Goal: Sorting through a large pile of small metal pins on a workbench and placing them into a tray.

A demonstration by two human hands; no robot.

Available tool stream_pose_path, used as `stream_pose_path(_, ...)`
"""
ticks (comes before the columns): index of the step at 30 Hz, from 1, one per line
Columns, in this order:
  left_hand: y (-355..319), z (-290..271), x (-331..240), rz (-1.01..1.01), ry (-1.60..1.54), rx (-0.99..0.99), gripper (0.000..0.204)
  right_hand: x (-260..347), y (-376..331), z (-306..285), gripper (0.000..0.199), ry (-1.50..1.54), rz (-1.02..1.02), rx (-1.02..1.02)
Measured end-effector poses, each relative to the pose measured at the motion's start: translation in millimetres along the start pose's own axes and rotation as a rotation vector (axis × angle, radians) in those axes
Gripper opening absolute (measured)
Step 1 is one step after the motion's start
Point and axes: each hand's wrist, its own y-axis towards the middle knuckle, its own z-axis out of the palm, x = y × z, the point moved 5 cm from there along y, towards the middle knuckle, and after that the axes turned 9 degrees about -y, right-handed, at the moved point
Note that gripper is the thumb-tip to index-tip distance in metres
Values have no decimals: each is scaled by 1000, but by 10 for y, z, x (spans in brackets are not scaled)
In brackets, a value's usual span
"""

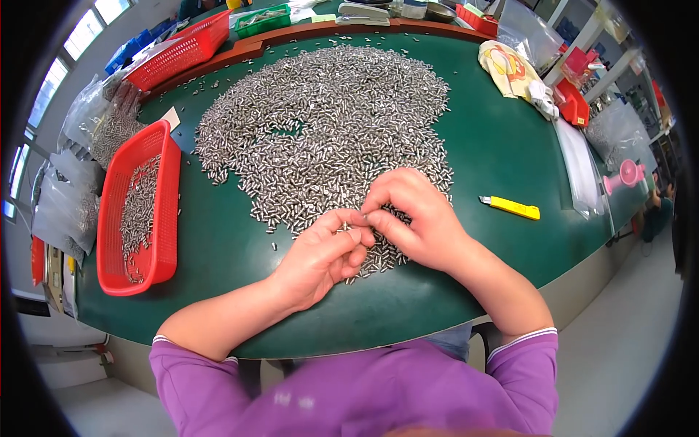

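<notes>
A wide heap of small silvery metal pins (328,109) covers the middle of the green table. At its near edge my two hands meet, fingertips touching. My left hand (324,255) is turned partly palm up with its fingers curled and thumb bent in. My right hand (415,222) comes from the right, thumb and forefinger pinched together against the left fingertips. Whatever lies between the fingers is too small and covered to make out. Loose pins lie on the table just below and between the hands.
A red plastic basket (105,240) with some pins stands on the left. Bags of pins (73,207) sit beyond it. A yellow utility knife (515,208) lies to the right, near clear plastic bags (580,171). A yellow cloth (504,69) is at the far right.
</notes>
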Motion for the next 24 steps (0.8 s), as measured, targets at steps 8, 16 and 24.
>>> stream_pose_path(8,15,-62,2,-20,-30,43,14,11,-8,25,26,-118,-85,40)
stream_pose_path(16,11,-77,-8,-40,-73,37,18,-241,-29,169,22,-331,15,148)
stream_pose_path(24,10,-53,-8,-41,-79,37,18,-155,-7,159,12,-451,-36,82)
